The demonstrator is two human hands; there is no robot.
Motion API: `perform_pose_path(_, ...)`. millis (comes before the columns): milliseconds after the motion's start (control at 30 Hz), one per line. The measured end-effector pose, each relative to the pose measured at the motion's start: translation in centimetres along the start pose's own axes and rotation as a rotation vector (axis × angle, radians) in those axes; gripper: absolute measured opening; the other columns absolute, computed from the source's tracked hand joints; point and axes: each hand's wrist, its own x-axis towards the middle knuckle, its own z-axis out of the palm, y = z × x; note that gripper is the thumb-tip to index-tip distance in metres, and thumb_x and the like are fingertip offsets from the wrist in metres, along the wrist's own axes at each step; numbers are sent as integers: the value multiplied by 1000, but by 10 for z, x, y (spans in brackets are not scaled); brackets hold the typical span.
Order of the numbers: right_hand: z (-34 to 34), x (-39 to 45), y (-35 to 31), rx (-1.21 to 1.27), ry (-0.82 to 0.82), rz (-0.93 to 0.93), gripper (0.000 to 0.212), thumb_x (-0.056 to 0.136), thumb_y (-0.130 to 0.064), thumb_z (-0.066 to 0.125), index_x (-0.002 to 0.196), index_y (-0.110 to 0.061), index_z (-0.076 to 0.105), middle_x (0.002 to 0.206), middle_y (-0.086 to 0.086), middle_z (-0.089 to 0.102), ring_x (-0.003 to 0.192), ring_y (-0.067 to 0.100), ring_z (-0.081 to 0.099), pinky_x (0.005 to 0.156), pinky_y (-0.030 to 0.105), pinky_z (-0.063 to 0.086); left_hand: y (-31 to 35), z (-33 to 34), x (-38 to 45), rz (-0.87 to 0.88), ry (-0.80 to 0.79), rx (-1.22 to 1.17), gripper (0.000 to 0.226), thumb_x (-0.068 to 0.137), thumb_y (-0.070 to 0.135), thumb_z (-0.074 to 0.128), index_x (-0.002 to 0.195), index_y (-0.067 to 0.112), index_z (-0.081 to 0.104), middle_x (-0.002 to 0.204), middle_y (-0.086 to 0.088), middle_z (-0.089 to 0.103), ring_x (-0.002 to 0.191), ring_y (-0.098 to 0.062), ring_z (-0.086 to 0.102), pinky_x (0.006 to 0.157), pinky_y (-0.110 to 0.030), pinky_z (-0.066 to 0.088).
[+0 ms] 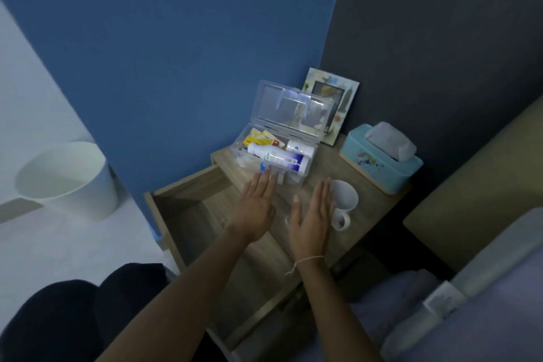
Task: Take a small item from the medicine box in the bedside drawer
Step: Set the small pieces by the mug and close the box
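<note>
clear plastic medicine box [274,153] sits on the wood-grain bedside table [370,209], its hinged lid [293,109] standing open against the blue wall [176,53]. inside lie a white bottle [276,157] on its side with a blue-printed label, a second white round container [299,146] behind it, and yellow cartons [258,138]; a small blue item [263,167] shows at the front wall of the box.

left hand [257,206] hovers flat, its fingers [264,182] straight and together, tips just at the front edge of the box, holding nothing. right hand [313,214] is also flat, fingers [323,191] straight and close together, thumb out to the side, empty; a thin pale string [305,261] circles its wrist.

white ceramic mug [345,200] stands just beside the right hand, handle toward the camera. a teal tissue box [379,161] with a pale tissue poking out sits at the far right of the table, and a picture frame [338,103] leans in the corner behind the box lid. the drawer [188,214] is pulled open below the hands, its inside dim. a white round bin [67,179] stands on the pale floor at left; bedding [470,317] lies at right.
</note>
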Motion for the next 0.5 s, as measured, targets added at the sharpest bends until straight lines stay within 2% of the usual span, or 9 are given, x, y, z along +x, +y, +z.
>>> perform_pose_path(200, 18, 53, -20, -43, -97, -62, 65, 100, -36, 39, 151, -9, 9, 158, 3, 2, 149, 19, -1, 122, 40, 2, -30, -38, 22, -46, 106, 49, 66, 97, 22, 32, 149, 5, -4, 160, -14, -7, 148, -27, -8, 122, -40, 4)
perform_pose_path(300, 32, 89, -18, -85, -100, -27, 66, 100, -38, 37, 151, -8, 9, 161, 9, 5, 149, 21, 0, 122, 43, 3, -46, -49, 51, -41, 125, -17, 65, 98, 23, 34, 149, 4, -1, 160, -14, -5, 149, -28, -4, 123, -39, 3)
perform_pose_path(500, 64, 154, -13, -96, -89, 75, 70, 99, -39, 39, 152, -8, 5, 162, 10, 2, 148, 19, -5, 121, 37, -3, -78, -50, 128, -55, 108, -117, 61, 101, 26, 29, 150, 6, 0, 160, -14, -5, 149, -27, -4, 120, -34, -1)
